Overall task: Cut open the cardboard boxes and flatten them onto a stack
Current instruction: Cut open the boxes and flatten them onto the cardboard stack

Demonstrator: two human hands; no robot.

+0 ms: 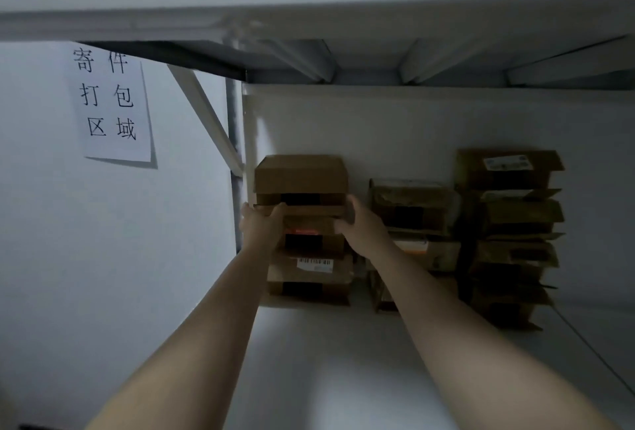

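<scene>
One box [311, 223] — left hand [260, 225], right hand [359, 223] gripping.

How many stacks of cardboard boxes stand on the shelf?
3. The left stack, gripped by the left hand and the right hand; the middle stack beside it; the right stack. Boxes behind them may be hidden.
</scene>
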